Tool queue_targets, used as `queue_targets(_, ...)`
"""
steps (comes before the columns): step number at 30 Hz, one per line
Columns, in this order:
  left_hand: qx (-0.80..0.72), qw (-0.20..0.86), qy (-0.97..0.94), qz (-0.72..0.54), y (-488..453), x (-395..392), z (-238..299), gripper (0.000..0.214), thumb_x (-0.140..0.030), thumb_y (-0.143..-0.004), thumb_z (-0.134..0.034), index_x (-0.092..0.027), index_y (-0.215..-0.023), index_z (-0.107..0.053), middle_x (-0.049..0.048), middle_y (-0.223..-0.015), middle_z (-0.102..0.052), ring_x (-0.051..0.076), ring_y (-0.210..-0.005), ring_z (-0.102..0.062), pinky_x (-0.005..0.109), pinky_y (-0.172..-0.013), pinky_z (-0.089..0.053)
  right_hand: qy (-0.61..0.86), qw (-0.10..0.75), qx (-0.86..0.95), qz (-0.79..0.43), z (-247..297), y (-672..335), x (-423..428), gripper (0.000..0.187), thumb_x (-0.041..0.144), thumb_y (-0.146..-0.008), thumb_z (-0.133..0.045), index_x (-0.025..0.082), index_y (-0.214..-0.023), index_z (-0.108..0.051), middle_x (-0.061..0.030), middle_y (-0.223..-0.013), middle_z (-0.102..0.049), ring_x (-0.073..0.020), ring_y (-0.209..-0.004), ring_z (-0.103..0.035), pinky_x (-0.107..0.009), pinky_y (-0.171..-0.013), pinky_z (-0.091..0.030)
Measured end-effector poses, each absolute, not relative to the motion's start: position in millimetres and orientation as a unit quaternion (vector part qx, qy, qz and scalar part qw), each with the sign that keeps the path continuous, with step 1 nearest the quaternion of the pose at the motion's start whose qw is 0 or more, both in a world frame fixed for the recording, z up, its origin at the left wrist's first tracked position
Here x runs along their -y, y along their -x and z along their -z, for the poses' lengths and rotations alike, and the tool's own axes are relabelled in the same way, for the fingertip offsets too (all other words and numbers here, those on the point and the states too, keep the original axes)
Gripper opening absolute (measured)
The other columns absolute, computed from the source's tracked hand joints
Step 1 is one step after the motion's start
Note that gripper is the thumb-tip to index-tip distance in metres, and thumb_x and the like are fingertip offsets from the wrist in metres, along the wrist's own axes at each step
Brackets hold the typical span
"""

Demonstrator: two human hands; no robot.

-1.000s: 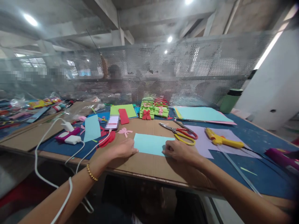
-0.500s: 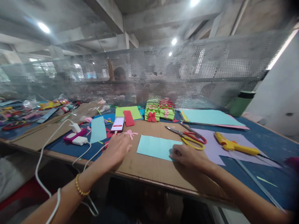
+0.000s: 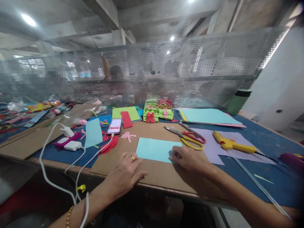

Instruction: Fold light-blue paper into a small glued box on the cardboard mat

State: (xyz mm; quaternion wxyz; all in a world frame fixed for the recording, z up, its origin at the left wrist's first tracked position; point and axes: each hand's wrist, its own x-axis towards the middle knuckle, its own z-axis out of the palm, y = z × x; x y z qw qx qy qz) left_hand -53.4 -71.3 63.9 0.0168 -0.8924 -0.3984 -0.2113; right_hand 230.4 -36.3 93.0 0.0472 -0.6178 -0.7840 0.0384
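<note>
Blue table [image 3: 282,186]: brown cardboard [image 3: 154,175] (flat), lilac paper [image 3: 211,152].

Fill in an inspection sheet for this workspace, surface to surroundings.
Surface: blue tabletop, partly under brown cardboard.
Work items: light blue sheet, flat on the cardboard.
Clutter: scissors and yellow glue gun to the right; green baskets behind; phone to the left.
Grip: right hand curled at the sheet's right end; left hand by its near left corner, contact unclear.
Cables: white cables at left, one crossing the left forearm; dark cord at the glue gun.
Surroundings: perforated screen behind the tabletop.
</note>
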Motion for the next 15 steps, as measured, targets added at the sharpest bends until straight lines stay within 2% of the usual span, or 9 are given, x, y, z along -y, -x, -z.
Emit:
queue_targets(3,0.425,0.044,0.88,0.207,69,72,-65,0.031,-0.04,-0.097,-0.052,-0.015,-0.111,-0.063,0.0107,-0.104,-0.064,0.028,-0.099,-0.057,0.049,-0.091,-0.043,0.62,0.051,0.783,-0.022,-93,-230,37,0.025,0.041,-0.09,-0.056,0.022,-0.076,-0.063,-0.001,-0.071,-0.063,-0.013,-0.059,-0.05,-0.026,-0.053,-0.019)
queue_targets(7,0.474,0.11,0.853,0.189,64,76,-63,0.038,-0.045,-0.091,-0.06,-0.011,-0.106,-0.065,0.0142,-0.104,-0.065,0.032,-0.1,-0.057,0.058,-0.096,-0.041,0.609,0.058,0.791,-0.009,-90,-233,36,0.024,0.041,-0.09,-0.056,0.022,-0.077,-0.063,-0.0009,-0.068,-0.062,-0.0128,-0.057,-0.049,-0.027,-0.052,-0.017)
queue_targets(8,0.478,0.119,0.847,0.201,58,77,-61,0.042,-0.046,-0.089,-0.062,-0.009,-0.109,-0.064,0.016,-0.108,-0.065,0.034,-0.103,-0.057,0.058,-0.098,-0.04,0.606,0.058,0.793,0.003,-88,-234,35,0.025,0.042,-0.09,-0.055,0.022,-0.077,-0.063,-0.0011,-0.067,-0.062,-0.0133,-0.057,-0.049,-0.028,-0.052,-0.016)
queue_targets(10,0.434,0.121,0.862,0.233,42,76,-57,0.06,-0.052,-0.09,-0.059,-0.006,-0.129,-0.055,0.0205,-0.129,-0.058,0.036,-0.122,-0.051,0.055,-0.104,-0.04,0.604,0.055,0.794,0.042,-84,-238,33,0.03,0.046,-0.091,-0.052,0.022,-0.076,-0.063,-0.0024,-0.065,-0.061,-0.0149,-0.056,-0.049,-0.029,-0.053,-0.015)
queue_targets(12,0.377,0.088,0.896,0.218,28,70,-52,0.069,-0.058,-0.092,-0.053,-0.013,-0.143,-0.043,0.0162,-0.148,-0.046,0.033,-0.137,-0.04,0.05,-0.111,-0.037,0.6,0.054,0.795,0.072,-79,-242,31,0.033,0.049,-0.091,-0.05,0.023,-0.077,-0.063,-0.0035,-0.065,-0.061,-0.0165,-0.057,-0.05,-0.03,-0.053,-0.015)
queue_targets(15,0.324,0.043,0.929,0.175,20,58,-44,0.073,-0.065,-0.093,-0.043,-0.022,-0.151,-0.032,0.0089,-0.158,-0.034,0.029,-0.144,-0.033,0.047,-0.116,-0.033,0.592,0.062,0.799,0.087,-73,-245,29,0.03,0.049,-0.089,-0.052,0.024,-0.077,-0.063,-0.0035,-0.068,-0.062,-0.0181,-0.059,-0.052,-0.029,-0.054,-0.017)
